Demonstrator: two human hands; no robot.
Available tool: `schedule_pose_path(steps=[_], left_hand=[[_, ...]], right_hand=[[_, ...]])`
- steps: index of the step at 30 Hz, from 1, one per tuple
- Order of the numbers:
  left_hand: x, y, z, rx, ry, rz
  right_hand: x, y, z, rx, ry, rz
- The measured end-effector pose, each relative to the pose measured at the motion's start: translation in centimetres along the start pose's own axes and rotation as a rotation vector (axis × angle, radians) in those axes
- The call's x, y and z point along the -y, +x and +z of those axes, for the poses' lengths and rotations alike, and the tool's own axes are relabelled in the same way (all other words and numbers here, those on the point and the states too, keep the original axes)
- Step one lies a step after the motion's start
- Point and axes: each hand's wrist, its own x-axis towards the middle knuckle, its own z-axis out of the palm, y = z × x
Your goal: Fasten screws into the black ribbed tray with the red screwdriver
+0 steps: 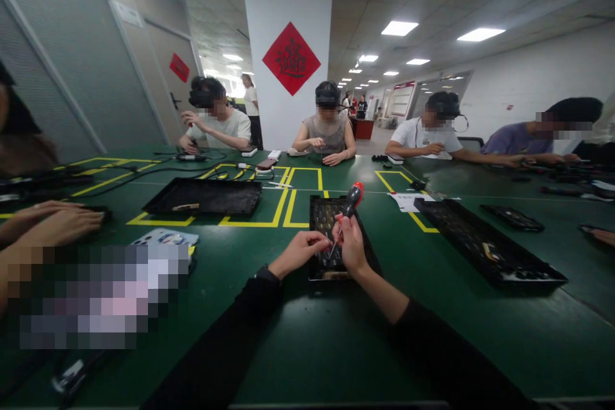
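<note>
My right hand (353,246) is wrapped round a screwdriver (354,198) with a black and red handle. Its handle leans up and away, while the thin shaft slants down to the left. Beneath both hands lies a black rectangular tray-like panel (319,271), its inside marked with rows of small shapes. My left hand (303,252) is over the panel's left side, thumb and fingers pinched together close to the shaft. Whatever sits between those fingertips is too small to make out. The hands hide part of the panel.
A wide black tray (216,195) lies to the left, and a long black panel (494,243) to the right. Another person's hands (62,224) rest at the left. Cables (120,178) cross the green table (307,346). Several people sit along the far side.
</note>
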Motion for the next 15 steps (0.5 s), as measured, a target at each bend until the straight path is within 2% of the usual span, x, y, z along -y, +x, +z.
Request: schedule_pose_path(steps=[4,10,15], left_hand=[[0.4,-0.2,-0.1,0.084,0.025,0.018],[-0.2,-0.7,-0.4,0.225,0.07,0.042],[-0.3,-0.8,-0.9,0.296,0.067,0.086]], right_hand=[[0.0,-1.4,0.1,0.005,0.002,-0.006],[0.7,-2.5,-0.1,0.006,-0.052,-0.031],[0.8,-3.5,-0.3,0.042,-0.14,-0.047]])
